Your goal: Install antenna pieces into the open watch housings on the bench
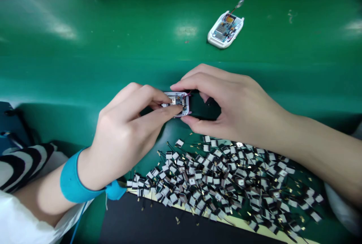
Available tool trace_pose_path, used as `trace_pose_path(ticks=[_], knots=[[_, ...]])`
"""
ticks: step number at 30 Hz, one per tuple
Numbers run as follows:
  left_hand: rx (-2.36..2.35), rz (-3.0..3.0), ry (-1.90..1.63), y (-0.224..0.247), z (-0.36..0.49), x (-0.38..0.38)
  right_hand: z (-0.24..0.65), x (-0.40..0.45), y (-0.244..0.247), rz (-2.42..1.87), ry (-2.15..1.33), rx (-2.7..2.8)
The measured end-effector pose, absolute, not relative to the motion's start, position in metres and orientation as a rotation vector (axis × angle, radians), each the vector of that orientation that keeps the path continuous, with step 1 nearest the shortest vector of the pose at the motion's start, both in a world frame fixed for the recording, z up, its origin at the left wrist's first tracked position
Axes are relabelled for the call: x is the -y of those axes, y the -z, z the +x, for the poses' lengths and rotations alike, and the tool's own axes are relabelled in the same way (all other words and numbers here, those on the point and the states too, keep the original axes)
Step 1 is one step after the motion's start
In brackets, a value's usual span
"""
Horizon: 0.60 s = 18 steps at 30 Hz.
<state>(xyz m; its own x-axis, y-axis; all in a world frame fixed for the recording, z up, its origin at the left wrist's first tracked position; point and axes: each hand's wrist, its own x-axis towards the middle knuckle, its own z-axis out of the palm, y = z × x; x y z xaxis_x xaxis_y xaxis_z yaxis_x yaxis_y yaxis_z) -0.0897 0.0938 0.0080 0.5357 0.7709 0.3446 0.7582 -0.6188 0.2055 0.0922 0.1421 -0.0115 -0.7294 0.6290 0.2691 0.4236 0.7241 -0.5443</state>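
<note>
My left hand (127,132) and my right hand (229,104) meet over a small white-framed electronic device (178,103) with its circuit board exposed. The left thumb and fingertips press on the board's left part. My right thumb and fingers pinch the device's far end from above and below, and a short red wire shows there. Fingers hide much of the board. Below both hands lies a heap of small black-and-white antenna-like parts with thin black wires and gold tips (226,183).
A second open white device (225,29) with a red wire and a small metal disc lies on the green bench mat (113,17) ahead. A blue wrist strap (75,181) circles my left wrist. A black pad (155,221) with a pale edge sits under the heap.
</note>
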Motion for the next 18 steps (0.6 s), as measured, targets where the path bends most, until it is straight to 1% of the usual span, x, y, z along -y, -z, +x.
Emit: trace_pose_path(ticks=[18], knots=[[-1.385, 2.732, -0.607, -0.0098, -0.0883, -0.0939, 0.0919, -0.1426, 0.0105, -0.811, -0.655, 2.485]])
